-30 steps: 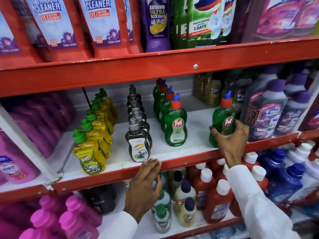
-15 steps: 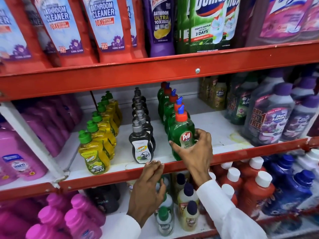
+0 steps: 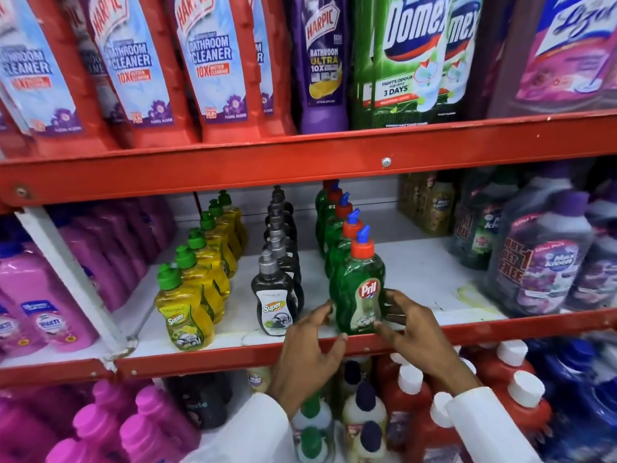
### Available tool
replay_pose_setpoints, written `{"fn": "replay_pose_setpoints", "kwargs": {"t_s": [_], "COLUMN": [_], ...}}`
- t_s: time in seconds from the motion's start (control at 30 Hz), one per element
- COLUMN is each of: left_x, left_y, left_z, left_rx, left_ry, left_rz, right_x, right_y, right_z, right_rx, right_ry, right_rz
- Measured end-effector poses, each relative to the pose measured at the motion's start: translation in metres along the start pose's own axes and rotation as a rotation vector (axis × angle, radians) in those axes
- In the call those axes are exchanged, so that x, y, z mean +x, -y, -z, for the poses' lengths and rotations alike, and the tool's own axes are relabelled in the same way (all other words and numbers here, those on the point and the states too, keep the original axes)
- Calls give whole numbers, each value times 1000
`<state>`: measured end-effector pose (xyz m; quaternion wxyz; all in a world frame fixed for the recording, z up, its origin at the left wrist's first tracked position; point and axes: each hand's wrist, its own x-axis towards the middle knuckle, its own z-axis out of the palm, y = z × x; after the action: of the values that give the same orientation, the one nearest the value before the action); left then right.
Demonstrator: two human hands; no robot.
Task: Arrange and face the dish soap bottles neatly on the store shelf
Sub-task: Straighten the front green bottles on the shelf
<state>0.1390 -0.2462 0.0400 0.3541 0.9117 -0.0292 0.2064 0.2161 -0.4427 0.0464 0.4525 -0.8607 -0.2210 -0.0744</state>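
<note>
Three rows of dish soap stand on the white shelf [image 3: 424,272]: yellow Super bottles [image 3: 183,315], black Super bottles [image 3: 275,302] and green Pril bottles with orange caps. The front green Pril bottle [image 3: 362,285] stands upright at the shelf's red front edge [image 3: 200,357], label facing me. My right hand [image 3: 409,325] wraps its right side, thumb low on the front. My left hand [image 3: 310,352] has its fingers spread, its fingertips at the bottle's lower left and its thumb over the red edge.
Large purple Max Kleen bottles [image 3: 541,262] crowd the right of the shelf, pink bottles [image 3: 40,295] the left. Harpic and Domex bottles [image 3: 213,61] fill the shelf above. Red white-capped bottles [image 3: 410,396] stand below my hands.
My right hand carried the green Pril bottle from the right part of the shelf leftward to the front of the green row. My left hand rose from the shelf edge to the bottle's left side.
</note>
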Motion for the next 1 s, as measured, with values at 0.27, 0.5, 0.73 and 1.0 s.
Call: {"fn": "replay_pose_setpoints", "kwargs": {"t_s": [0.27,0.5,0.73,1.0], "left_x": [24,23,20,-32], "left_y": [-2,-1,-1,21], "left_z": [-8,-11,-5,42], "left_rx": [-54,-22,-40,-76], "left_ry": [55,40,62,-474], "left_rz": [86,71,66,74], "right_x": [6,6,-2,-51], "right_y": [-10,-12,-3,69], "right_z": [4,2,2,-48], "right_rx": [80,81,84,75], "right_ry": [31,42,1,-434], "right_rz": [-4,-13,-44,186]}}
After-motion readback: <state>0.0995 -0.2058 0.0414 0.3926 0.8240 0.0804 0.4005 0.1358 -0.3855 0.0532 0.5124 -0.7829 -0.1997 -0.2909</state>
